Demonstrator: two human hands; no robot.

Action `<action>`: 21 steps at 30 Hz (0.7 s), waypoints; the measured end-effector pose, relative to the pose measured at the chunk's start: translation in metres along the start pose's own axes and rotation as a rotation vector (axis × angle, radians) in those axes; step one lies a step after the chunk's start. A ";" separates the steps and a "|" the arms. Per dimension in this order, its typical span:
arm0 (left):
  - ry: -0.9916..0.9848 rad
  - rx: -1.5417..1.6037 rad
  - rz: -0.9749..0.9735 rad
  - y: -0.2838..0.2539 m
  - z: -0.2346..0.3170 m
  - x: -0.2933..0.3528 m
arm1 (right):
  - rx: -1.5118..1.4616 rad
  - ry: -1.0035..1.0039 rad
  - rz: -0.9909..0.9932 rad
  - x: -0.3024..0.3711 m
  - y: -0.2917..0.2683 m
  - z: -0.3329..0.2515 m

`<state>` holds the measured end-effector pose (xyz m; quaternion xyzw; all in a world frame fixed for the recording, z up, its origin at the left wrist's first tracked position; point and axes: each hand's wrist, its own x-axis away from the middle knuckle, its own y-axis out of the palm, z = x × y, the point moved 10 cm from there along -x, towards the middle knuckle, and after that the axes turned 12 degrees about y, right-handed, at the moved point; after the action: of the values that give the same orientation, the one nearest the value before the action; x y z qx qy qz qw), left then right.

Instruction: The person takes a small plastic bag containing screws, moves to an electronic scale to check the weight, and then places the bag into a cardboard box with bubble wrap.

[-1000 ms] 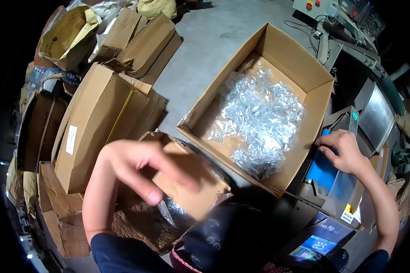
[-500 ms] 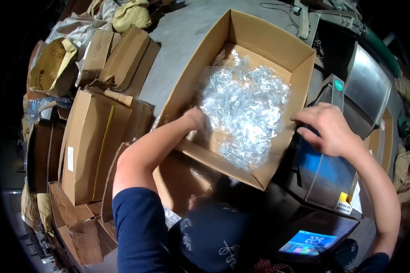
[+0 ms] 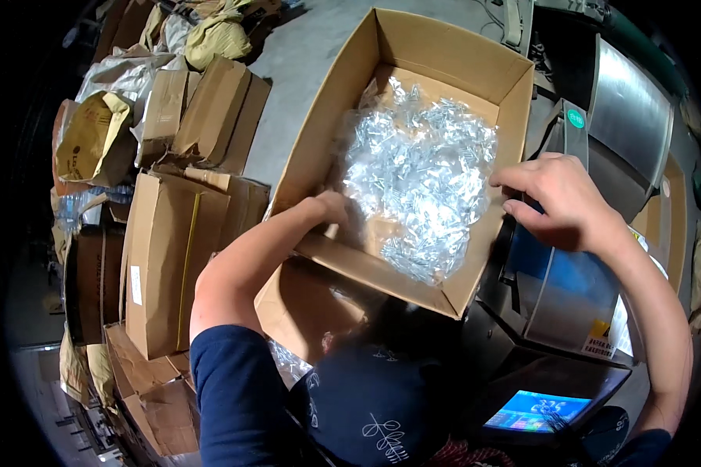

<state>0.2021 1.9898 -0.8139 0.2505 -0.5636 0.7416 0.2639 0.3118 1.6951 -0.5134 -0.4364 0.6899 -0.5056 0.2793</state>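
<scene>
A deep open cardboard box (image 3: 311, 148) sits tilted in front of me. Inside lie clear plastic bags (image 3: 420, 175) filled with small shiny metal pieces, perhaps screws. My left hand (image 3: 333, 208) reaches over the box's left wall, its fingers curled at the edge of the bags; its fingertips are blurred and partly hidden. On the opposite side, my right hand (image 3: 557, 198) has its bent fingers on the right rim, with the thumb lower down on the outside.
Beside the box at right stands a dark and metal machine (image 3: 568, 292) with a lit blue screen (image 3: 539, 410). Brown cartons (image 3: 163, 257) are stacked at left, with yellow and white sacks (image 3: 218, 39) behind. Another open carton (image 3: 308, 307) sits below the box's near edge.
The view has shifted slightly, so the surroundings sit a little differently. Both hands keep nearly the same places at the box. The bags look much as before.
</scene>
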 end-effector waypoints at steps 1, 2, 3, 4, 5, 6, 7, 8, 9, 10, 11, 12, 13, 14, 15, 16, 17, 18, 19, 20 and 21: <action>0.076 -0.058 -0.088 0.008 0.011 0.001 | 0.041 -0.005 -0.039 0.000 0.004 0.001; 0.104 0.164 -0.017 -0.001 0.022 0.008 | 0.083 -0.009 -0.079 0.000 0.009 0.002; 0.106 0.162 -0.020 0.003 0.021 0.003 | 0.081 -0.005 -0.078 0.001 0.009 0.003; 0.023 0.189 0.108 -0.011 0.020 0.003 | 0.025 0.034 -0.060 0.001 0.006 0.006; -0.060 0.216 0.237 -0.025 0.019 0.004 | -0.030 0.073 -0.041 0.001 0.003 0.011; -0.239 0.467 0.218 -0.019 0.007 0.009 | -0.029 0.078 -0.041 0.001 0.005 0.012; -0.213 0.247 0.334 -0.037 0.001 0.012 | -0.069 0.070 0.000 0.002 0.001 0.011; -0.255 0.249 0.397 -0.033 -0.019 0.016 | -0.111 0.059 0.038 0.001 -0.002 0.007; -0.297 0.250 0.459 -0.028 -0.038 0.022 | -0.117 0.047 0.039 0.000 -0.003 0.002; -0.352 0.327 0.516 -0.035 -0.033 0.019 | -0.136 0.078 0.033 -0.001 -0.002 0.006; -0.340 0.330 0.513 -0.045 -0.023 0.017 | -0.159 0.101 0.031 0.000 -0.003 0.008; -0.292 0.310 0.391 -0.048 -0.008 0.009 | -0.154 0.111 0.029 0.002 -0.005 0.009; -0.260 0.287 0.270 -0.043 -0.001 0.007 | -0.176 0.129 0.033 0.002 -0.007 0.009; -0.244 0.107 0.341 -0.045 0.005 0.009 | -0.199 0.148 0.036 0.002 -0.008 0.009; -0.248 0.107 0.339 -0.040 0.008 0.011 | -0.202 0.145 0.034 0.002 -0.007 0.009; -0.222 0.035 0.295 -0.042 0.022 0.012 | -0.192 0.149 0.033 0.002 -0.006 0.010; -0.195 -0.036 0.252 -0.042 0.033 0.011 | -0.181 0.154 0.032 0.002 -0.005 0.012; -0.198 -0.071 0.223 -0.036 0.034 0.006 | -0.178 0.163 0.030 0.002 -0.001 0.017; -0.201 -0.077 0.227 -0.038 0.033 0.006 | -0.140 0.097 0.060 0.000 -0.003 0.013; -0.185 -0.080 0.193 -0.037 0.034 0.002 | -0.101 0.032 0.090 0.001 -0.004 0.008; -0.169 -0.083 0.158 -0.034 0.034 -0.001 | -0.102 0.032 0.097 0.002 -0.004 0.009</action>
<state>0.2284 1.9647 -0.7825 0.2559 -0.6322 0.7121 0.1664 0.3197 1.6890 -0.5122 -0.4080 0.7394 -0.4626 0.2700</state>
